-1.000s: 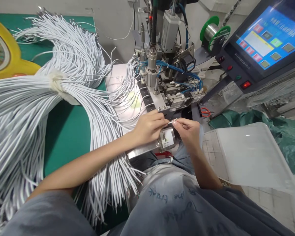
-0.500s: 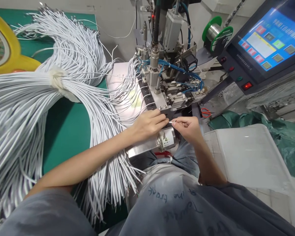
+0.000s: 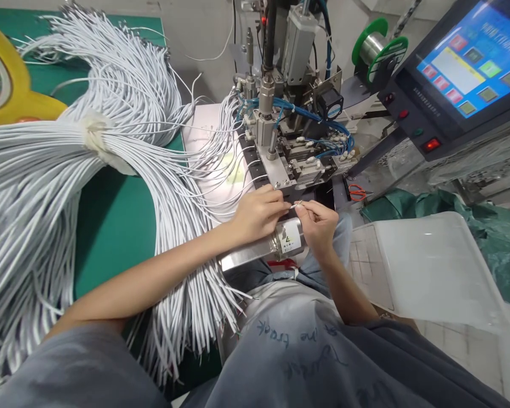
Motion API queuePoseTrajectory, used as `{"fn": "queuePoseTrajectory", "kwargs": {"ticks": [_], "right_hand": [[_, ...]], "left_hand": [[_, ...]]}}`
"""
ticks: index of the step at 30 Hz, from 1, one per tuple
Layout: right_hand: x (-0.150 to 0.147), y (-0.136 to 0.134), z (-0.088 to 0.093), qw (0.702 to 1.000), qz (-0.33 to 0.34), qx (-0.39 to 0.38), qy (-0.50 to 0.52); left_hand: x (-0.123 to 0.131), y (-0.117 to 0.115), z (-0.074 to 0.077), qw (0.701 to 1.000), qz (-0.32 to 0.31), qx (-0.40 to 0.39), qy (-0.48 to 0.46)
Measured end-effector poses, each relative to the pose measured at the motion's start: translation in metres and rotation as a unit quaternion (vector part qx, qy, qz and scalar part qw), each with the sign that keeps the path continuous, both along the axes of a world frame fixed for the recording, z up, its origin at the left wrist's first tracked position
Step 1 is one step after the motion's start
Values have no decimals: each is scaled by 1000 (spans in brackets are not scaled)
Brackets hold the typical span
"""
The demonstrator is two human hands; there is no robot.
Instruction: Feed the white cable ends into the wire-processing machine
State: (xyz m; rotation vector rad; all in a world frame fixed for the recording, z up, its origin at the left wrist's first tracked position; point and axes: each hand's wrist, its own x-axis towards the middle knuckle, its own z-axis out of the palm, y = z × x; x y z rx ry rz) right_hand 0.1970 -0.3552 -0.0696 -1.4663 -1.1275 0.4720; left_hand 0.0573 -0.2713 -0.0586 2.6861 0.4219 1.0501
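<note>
My left hand (image 3: 259, 214) is closed on a white cable, whose end (image 3: 294, 205) sticks out past its fingertips. Thumb and forefinger of my right hand (image 3: 318, 225) pinch at that same cable end, close against the left fingertips. The fine wires at the tip are too small to make out clearly. Both hands are at the front edge of a machine (image 3: 280, 170) with metal cylinders and blue air tubes. Just below them lies a round metal cylinder with a white label (image 3: 289, 238). More white cables run from the machine toward the left.
A large tied bundle of white cables (image 3: 153, 164) lies over the green table (image 3: 110, 226) at left, beside a yellow-framed object (image 3: 34, 102). At right are a control screen (image 3: 471, 62), a green wire spool (image 3: 374, 48), orange-handled scissors (image 3: 357, 192) and a translucent plastic bin (image 3: 437, 272).
My right hand has shifted slightly left and turned more upright, its fingers closer to the left hand at the cable end. My left hand has hardly moved. The view has tilted a little.
</note>
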Motion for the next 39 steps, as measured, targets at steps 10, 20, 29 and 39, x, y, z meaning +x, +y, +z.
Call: {"fn": "queuePoseTrajectory", "kwargs": {"ticks": [10, 20, 29, 39], "right_hand": [[3, 3, -5, 999, -11, -36, 26], [35, 22, -51, 981, 72, -139, 118], [35, 30, -54, 973, 100, -162, 134], [46, 40, -48, 956, 159, -210, 133]], "left_hand": [[5, -8, -9, 984, -17, -174, 33], [5, 4, -13, 952, 9, -108, 286], [6, 6, -16, 951, -3, -104, 291], [3, 4, -15, 949, 16, -83, 304]]}}
